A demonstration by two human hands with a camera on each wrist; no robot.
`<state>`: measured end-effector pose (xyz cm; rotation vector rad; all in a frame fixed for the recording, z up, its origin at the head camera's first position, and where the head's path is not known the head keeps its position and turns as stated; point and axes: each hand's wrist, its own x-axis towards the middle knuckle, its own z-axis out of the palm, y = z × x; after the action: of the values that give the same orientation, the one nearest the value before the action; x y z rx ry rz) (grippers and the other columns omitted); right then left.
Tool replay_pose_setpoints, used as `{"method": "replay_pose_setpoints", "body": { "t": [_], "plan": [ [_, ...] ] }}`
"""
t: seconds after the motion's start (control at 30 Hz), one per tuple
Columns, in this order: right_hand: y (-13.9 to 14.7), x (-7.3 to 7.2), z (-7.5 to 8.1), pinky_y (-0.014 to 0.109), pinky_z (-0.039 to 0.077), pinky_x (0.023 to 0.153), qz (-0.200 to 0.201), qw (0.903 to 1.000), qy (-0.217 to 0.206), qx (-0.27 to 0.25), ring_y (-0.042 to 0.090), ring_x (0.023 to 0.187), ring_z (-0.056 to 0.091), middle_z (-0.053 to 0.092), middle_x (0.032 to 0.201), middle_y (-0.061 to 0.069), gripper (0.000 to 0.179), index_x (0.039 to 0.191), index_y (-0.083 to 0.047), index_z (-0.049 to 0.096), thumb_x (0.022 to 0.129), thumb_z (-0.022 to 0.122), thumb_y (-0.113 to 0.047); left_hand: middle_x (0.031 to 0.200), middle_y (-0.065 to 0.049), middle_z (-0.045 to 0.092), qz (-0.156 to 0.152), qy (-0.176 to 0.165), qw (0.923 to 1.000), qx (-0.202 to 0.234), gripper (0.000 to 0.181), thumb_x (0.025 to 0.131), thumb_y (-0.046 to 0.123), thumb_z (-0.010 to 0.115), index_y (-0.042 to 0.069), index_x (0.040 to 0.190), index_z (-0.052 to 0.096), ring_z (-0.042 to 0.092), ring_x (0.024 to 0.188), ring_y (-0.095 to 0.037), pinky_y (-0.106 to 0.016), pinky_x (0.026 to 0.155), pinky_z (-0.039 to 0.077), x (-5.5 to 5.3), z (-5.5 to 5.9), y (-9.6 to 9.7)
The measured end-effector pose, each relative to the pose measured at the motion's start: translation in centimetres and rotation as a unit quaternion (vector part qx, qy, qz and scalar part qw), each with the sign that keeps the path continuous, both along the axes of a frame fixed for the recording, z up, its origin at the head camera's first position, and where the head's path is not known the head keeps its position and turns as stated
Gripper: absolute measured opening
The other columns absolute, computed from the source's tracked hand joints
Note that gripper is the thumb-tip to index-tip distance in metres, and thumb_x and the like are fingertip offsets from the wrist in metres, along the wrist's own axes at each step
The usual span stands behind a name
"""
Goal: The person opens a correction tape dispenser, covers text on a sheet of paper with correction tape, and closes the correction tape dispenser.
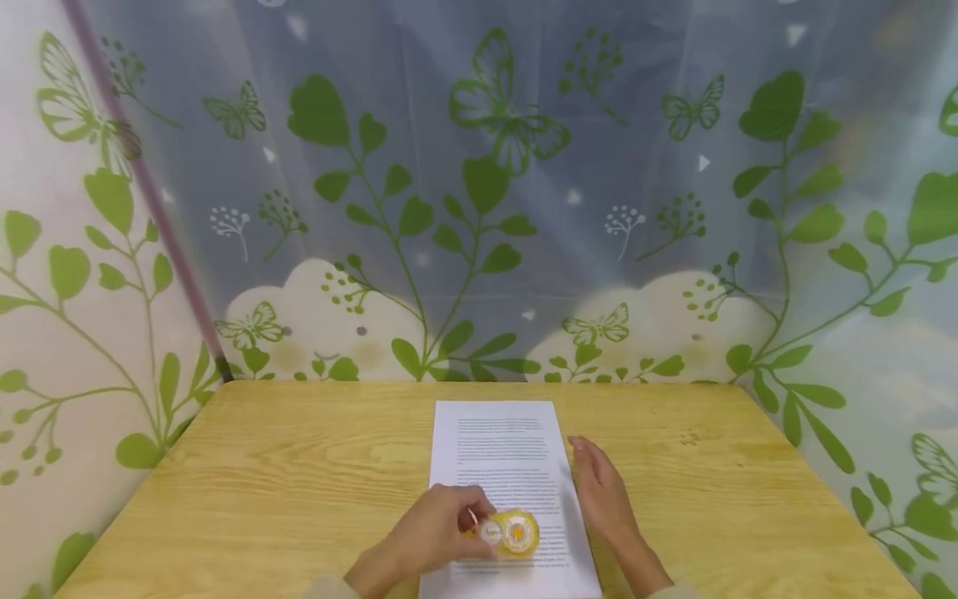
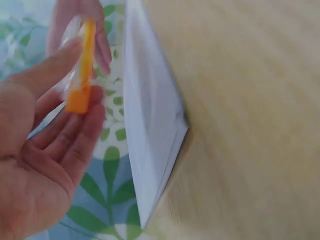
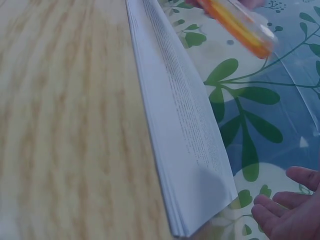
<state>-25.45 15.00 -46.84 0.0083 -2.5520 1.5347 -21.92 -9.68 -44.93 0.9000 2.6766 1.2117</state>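
Note:
My left hand (image 1: 430,528) pinches a yellow-orange correction tape (image 1: 518,533) with a clear casing between thumb and fingers. It holds the tape above the lower part of a stack of printed paper (image 1: 490,428). Seen edge-on in the left wrist view, the tape (image 2: 82,82) has an orange end pointing down. My right hand (image 1: 604,495) is beside the right edge of the stack, holding nothing, its fingers extended. Several sheets show at the stack's side (image 3: 155,150) in the right wrist view.
The stack lies on a light wooden table (image 1: 314,441). Behind and around the table hangs a curtain (image 1: 419,274) printed with leaves, butterflies and clouds. A thin pole (image 1: 165,208) slants down at the left.

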Motion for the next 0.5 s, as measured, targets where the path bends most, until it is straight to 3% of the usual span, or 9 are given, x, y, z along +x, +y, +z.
{"method": "replay_pose_setpoints", "body": {
  "t": [0.2, 0.5],
  "plan": [
    [-0.1, 0.0, 0.1, 0.051, 0.024, 0.109, 0.009, 0.9998, 0.001, -0.016, 0.037, 0.135, 0.033, 0.041, 0.145, 0.018, 0.061, 0.138, -0.004, 0.047, 0.102, 0.027, -0.050, 0.086, 0.005, 0.065, 0.059, -0.063, 0.9870, 0.135, 0.023, 0.075, 0.017, 0.083, 0.014, 0.092, 0.067, 0.061, 0.072, -0.012, -0.023, 0.064, 0.051, -2.0, 0.3, -0.6],
    [-0.8, 0.0, 0.3, 0.052, 0.028, 0.107, 0.010, 0.9996, 0.007, -0.024, 0.038, 0.130, 0.040, 0.044, 0.142, 0.021, 0.060, 0.137, -0.002, 0.048, 0.103, 0.027, -0.047, 0.098, -0.006, 0.068, 0.123, -0.057, 0.9629, 0.233, 0.024, 0.078, 0.012, 0.080, 0.006, 0.098, 0.067, 0.060, 0.078, -0.018, -0.023, 0.067, 0.053, -4.5, 0.2, -0.3]
  ]
}}
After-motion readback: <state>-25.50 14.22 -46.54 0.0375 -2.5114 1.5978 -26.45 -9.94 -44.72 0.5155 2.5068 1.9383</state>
